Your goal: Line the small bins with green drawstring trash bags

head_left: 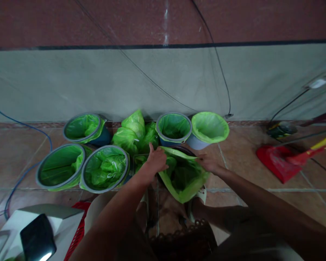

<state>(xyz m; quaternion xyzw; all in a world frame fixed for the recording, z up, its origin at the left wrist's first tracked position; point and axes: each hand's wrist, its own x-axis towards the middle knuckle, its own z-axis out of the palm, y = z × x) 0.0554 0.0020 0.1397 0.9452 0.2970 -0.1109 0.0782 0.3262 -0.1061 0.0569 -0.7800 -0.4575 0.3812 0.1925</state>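
A green plastic bag [183,186] hangs open in a dark bin [186,149] on the floor in front of me, between my feet. At the bag's left edge, my left hand [157,159] grips the plastic, its index finger pointing up. My right hand [207,163] pinches the opposite edge on the right. The plastic stretches between both hands along the far side of the mouth. Most of the bin is hidden by the bag. Just behind stand a lined blue bin [174,139] and a pale lined bin [199,142].
Lined bins [60,166] stand at the left beside knotted green bags [126,137]. A red dustpan [279,163] lies right. A phone [38,237] rests on a white box [63,214] at lower left. A blue cable [29,168] crosses the floor; cords hang along the wall [97,79].
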